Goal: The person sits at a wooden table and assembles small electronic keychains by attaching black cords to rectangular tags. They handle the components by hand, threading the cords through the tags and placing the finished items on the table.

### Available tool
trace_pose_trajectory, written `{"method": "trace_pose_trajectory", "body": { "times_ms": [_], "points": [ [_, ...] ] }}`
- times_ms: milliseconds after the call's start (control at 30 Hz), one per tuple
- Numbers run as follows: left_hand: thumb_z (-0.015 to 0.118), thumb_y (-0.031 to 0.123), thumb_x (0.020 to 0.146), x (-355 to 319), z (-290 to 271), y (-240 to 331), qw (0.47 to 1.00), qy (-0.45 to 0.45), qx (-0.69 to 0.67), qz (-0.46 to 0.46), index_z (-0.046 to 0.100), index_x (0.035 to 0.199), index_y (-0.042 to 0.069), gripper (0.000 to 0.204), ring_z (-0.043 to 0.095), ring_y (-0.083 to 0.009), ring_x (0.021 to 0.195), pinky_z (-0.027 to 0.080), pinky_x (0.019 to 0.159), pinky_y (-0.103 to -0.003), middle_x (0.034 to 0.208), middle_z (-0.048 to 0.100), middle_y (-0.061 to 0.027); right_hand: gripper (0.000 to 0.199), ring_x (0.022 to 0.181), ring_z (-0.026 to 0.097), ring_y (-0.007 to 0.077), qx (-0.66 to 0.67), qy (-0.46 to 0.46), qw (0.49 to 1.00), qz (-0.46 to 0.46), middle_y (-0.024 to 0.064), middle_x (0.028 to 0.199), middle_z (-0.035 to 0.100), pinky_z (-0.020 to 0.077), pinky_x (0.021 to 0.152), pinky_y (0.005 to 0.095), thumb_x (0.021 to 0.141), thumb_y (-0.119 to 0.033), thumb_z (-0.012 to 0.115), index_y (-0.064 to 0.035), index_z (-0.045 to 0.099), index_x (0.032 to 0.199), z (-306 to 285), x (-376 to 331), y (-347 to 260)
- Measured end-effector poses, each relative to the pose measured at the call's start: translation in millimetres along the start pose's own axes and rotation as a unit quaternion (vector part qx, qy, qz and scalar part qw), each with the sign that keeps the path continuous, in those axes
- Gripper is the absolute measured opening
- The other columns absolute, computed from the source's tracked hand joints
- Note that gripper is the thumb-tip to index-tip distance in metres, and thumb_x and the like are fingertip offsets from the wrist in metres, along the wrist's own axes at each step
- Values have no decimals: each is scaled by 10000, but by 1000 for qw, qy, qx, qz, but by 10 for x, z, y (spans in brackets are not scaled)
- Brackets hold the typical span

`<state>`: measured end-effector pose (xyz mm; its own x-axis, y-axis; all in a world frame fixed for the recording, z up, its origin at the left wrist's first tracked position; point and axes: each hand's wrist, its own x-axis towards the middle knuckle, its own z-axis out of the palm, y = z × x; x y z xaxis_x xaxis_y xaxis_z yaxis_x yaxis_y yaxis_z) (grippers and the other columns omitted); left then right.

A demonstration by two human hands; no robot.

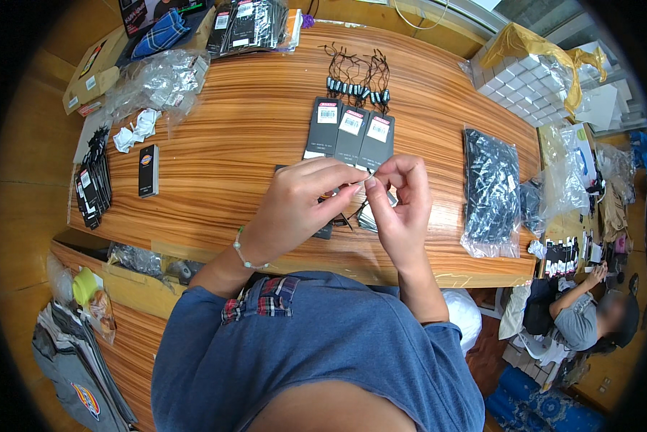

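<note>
Above the table's near edge, my left hand (305, 189) and my right hand (403, 205) meet, fingertips pinched together. Between them is something small and thin, too small to make out. Just beyond my fingers, three black hang tags with white barcode stickers, including the left one (325, 126), overlap in a row. Black cords (359, 90) with small seals are spread at the tags' far ends. Under my hands lie another dark tag (323, 232) and a pale-edged stack of tags (367, 218), both partly hidden by my hands.
A clear bag of black items (491, 191) lies right on the wooden table (230, 137). Leftward are a single tag (148, 171), a tag pile (93, 180), crumpled paper (138, 131) and plastic bags (154, 83). More tags (248, 29) sit behind. Another person (586, 317) works at far right.
</note>
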<state>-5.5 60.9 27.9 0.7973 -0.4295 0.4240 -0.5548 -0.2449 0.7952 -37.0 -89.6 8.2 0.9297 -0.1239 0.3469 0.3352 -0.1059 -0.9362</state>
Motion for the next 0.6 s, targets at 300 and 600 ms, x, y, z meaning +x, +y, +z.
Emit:
{"method": "trace_pose_trajectory", "body": {
  "times_ms": [300,600],
  "points": [
    [637,110,664,110,-128,-89,945,-21,241,222,649,835,91,173,576,-160,807,442,722,-325,840,619,0,149,809,557,88,177,-110,961,185,51,811,605,413,750,192,894,-36,479,15,496,1033,-185,110,-64],
    [599,157,701,154,-112,-353,902,-106,251,334,625,799,133,103,560,-115,866,412,851,-365,835,596,50,42,554,475,59,-127,-7,983,131,4,654,507,367,460,194,907,-69,477,-29,480,896,-218,35,102]
  ]
}}
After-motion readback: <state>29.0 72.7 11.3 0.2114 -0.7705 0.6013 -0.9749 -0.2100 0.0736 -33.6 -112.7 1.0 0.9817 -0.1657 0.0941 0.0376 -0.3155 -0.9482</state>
